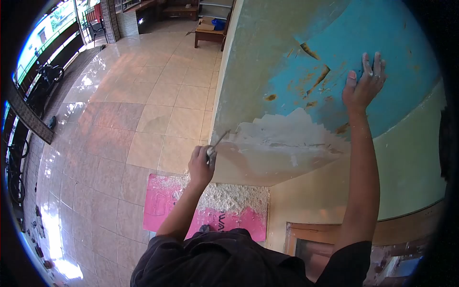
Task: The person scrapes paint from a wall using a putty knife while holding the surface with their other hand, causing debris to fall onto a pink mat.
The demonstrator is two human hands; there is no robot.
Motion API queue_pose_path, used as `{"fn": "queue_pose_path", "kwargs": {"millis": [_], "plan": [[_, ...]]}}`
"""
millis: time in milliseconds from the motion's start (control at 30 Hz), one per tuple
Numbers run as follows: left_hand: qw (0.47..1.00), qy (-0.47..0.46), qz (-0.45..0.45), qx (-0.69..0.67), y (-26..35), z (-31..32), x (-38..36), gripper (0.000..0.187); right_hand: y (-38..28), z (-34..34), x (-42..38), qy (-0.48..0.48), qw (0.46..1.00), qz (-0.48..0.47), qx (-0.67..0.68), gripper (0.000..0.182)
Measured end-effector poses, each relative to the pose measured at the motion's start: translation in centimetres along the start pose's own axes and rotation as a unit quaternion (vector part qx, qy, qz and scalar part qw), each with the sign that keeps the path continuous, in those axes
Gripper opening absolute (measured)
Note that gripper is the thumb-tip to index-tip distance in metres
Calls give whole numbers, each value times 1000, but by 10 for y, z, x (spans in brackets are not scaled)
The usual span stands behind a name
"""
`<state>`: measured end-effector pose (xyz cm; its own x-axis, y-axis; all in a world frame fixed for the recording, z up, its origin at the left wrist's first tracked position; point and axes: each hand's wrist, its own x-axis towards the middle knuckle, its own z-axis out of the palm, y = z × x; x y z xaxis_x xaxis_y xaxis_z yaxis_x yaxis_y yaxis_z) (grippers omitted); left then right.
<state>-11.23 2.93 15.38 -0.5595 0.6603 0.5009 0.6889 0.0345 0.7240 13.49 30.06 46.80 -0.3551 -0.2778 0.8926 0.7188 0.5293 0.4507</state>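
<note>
My left hand (202,165) is closed round the handle of a scraper (221,138), whose thin blade points up and right at the wall near its left corner. My right hand (366,86) lies against the blue painted part of the wall (399,57), fingers spread and dusted white, holding nothing. Between the hands, a pale grey bare patch (282,126) with a ragged edge runs across the wall. Above that patch the blue paint has brown gouges (318,79). Olive-green paint (253,52) covers the wall's left part.
Below the wall a pink board (160,203) lies on the tiled floor (112,158), with a heap of pale scrapings (232,197) on it. A wooden frame (315,227) stands at lower right. Farther off are a wooden bench (209,36), a chair (95,21) and a motorcycle (48,76).
</note>
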Motion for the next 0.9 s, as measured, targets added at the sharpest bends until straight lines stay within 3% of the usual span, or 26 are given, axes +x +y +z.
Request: {"fn": "queue_pose_path", "kwargs": {"millis": [100, 267, 500, 633, 900], "plan": [[999, 27, 5, -47, 4, 2, -10, 22, 0, 1, 0, 4, 1000, 1, 10, 49], [976, -151, -152, -25, -15, 29, -20, 29, 1, 0, 1, 9, 1000, 1, 3, 48], [969, -138, -180, -98, -68, 85, -79, 38, 1, 0, -2, 11, 1000, -3, 10, 47], [933, -167, -257, -187, -89, 111, -75, 42, 1, 0, -1, 18, 1000, -7, 8, 46], [955, -132, -196, -177, -64, 120, -59, 38, 3, 1, 1, 17, 1000, -6, 10, 47]]}}
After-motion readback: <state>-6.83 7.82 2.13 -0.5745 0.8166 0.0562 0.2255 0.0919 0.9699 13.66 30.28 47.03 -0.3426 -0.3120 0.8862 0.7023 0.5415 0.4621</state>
